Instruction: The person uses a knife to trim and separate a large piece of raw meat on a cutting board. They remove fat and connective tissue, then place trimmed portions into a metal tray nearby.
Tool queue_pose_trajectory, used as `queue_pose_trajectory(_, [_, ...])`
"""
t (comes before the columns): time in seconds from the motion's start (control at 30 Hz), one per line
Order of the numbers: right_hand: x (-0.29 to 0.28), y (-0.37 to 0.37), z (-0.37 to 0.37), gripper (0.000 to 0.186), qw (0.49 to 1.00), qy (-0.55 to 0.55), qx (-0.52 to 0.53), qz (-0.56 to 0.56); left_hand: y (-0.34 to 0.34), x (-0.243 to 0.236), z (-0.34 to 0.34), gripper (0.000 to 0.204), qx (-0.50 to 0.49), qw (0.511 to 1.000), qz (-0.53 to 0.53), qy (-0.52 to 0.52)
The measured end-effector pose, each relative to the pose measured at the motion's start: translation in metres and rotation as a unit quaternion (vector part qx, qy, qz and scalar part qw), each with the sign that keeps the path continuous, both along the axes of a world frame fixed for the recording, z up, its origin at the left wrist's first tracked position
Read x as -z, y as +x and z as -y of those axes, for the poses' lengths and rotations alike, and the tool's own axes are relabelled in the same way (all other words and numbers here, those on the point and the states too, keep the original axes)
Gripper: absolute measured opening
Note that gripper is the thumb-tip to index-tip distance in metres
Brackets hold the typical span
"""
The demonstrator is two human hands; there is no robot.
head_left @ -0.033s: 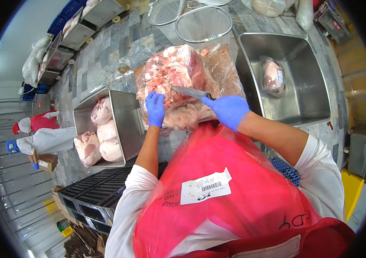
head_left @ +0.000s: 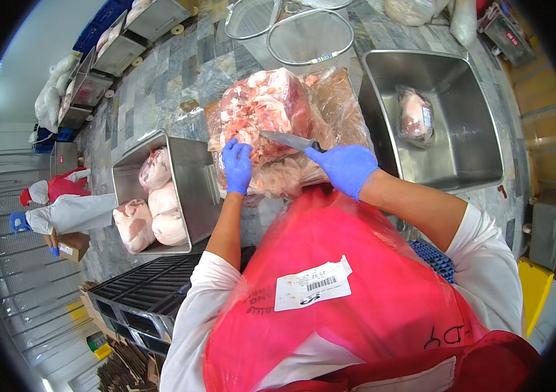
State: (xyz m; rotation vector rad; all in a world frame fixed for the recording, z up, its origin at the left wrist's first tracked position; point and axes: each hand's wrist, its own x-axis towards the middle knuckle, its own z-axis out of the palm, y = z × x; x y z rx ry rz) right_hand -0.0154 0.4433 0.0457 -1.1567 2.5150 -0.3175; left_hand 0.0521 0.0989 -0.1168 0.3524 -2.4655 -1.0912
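Knife: gripped in the right hand, blue-gloved fingers closed around the handle; blade lies over the near half of the meat, tip toward the left. Whether the edge is cutting cannot be told.
Meat: large raw block at the left edge of the cardboard, plastic wrap loose to its right.
Left hand: gloved, fingers bent at the meat's near left corner; whether they pinch a piece cannot be told.
Glove hazard: tip is just beside the left fingertips; a slip on greasy fat could cut them.
Wrap hazard: loose folds could snag the blade, or let the block slide off the cardboard's near edge.
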Motion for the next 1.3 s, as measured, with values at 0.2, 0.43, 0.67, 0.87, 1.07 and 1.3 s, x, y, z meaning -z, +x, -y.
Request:
queue_pose_trajectory(0.2, [0.043, 0.001, -0.026, 0.055, 0.997, -0.024, 0.012, 0.067, -0.003, -0.016, -0.031, 0.011, 0.002, 0.998, -0.03, -0.053])
queue_pose_trajectory(0.43, [0.108, 0.012, -0.042, 0.049, 0.982, -0.153, 0.058, 0.094, -0.001, -0.015, -0.039, 0.012, -0.086, 0.996, -0.017, 0.033])
queue_pose_trajectory(0.67, [0.145, -0.007, -0.052, 0.052, 0.977, -0.163, 0.056, 0.128, -0.012, -0.041, -0.045, 0.014, -0.07, 0.997, 0.035, 0.008])
queue_pose_trajectory(0.87, [0.151, -0.021, -0.054, 0.05, 0.941, -0.205, 0.076, 0.258, -0.012, -0.037, -0.027, 0.019, -0.075, 0.994, 0.078, -0.009])
queue_pose_trajectory(1.07, [0.182, -0.026, -0.064, 0.046, 0.945, -0.236, 0.062, 0.218, -0.033, -0.055, -0.031, 0.029, -0.13, 0.979, 0.153, 0.047])
queue_pose_trajectory(1.3, [0.168, -0.029, -0.107, 0.046, 0.969, -0.201, 0.041, 0.139, -0.072, -0.081, -0.049, 0.044, -0.13, 0.928, 0.298, -0.182])
